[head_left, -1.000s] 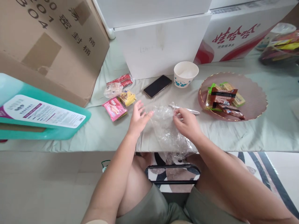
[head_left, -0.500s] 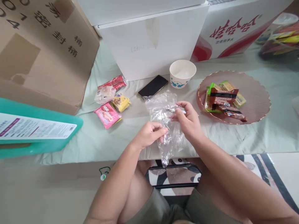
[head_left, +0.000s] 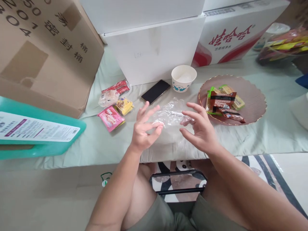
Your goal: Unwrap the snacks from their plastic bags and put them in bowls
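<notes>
- Now off the front edge of pale-green cloth-covered table [head_left: 115,150], hence more compact: transparent crinkled plastic bag [head_left: 171,113], frame centre.
- Left hand [head_left: 143,132]: thumb and fingertip pinched on bag.
- Right hand [head_left: 202,132]: half open, no clear grip.
- Upper centre, crowding bag: black rectangular phone [head_left: 156,91], white paper cup [head_left: 183,79].
- Right of centre: pink scalloped plate [head_left: 253,99], brown-and-green snack packets [head_left: 223,98].

Left hand [head_left: 146,131] pinching clear plastic [head_left: 171,113], right hand [head_left: 202,130] spread at its edge, phone [head_left: 156,91] and cup [head_left: 181,87] beyond
</notes>
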Demonstrator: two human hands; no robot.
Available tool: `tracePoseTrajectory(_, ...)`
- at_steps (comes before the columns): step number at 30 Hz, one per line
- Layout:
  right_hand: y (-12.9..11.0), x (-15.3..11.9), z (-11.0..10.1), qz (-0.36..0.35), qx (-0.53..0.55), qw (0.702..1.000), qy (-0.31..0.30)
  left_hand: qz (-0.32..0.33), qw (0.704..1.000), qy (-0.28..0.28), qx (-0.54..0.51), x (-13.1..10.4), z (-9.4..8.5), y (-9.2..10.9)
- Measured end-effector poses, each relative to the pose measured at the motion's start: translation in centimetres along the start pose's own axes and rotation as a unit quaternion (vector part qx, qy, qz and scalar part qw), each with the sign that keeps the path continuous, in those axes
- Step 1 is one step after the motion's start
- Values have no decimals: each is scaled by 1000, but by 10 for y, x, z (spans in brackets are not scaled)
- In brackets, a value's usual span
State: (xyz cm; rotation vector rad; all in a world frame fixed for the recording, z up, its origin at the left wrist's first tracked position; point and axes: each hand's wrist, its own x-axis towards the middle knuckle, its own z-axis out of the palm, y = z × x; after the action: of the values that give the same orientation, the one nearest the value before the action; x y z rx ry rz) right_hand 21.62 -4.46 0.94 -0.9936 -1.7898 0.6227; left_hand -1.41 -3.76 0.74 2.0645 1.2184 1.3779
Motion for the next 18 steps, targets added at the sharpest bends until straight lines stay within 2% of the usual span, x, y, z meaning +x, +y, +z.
tracePoseTrajectory(3, 1, 2, -6, -16, -92, 996, -2, -34, 993, -10, -110, 4, 3, 5)
tracePoseTrajectory(6, 4, 6, -6, 15, -60, 997, -39, -125, 964, -8, -235, 4, 9, 7)
tracePoseTrajectory(8, 5, 8, -3, 90, 52, 993, -52, -199, 936, 5, -290, 5, 12, 7)
tracePoseTrajectory(9, 5, 10, -2, 141, 123, 981, -40, -237, 921, 13, -309, 7, 13, 7)
tracePoseTrajectory(12, 7, 14, 4, 291, 294, 910, -1, -335, 880, 20, -337, 12, 13, 5)
tracePoseTrajectory(14, 9, 17, 8, 351, 314, 882, -30, -370, 862, 28, -345, 17, 13, 2)
tracePoseTrajectory(16, 11, 19, 12, 376, 288, 879, -52, -387, 843, 62, -368, 20, 13, 1)
tracePoseTrajectory(18, 13, 20, 17, 379, 283, 881, -15, -406, 807, 92, -418, 21, 15, 0)
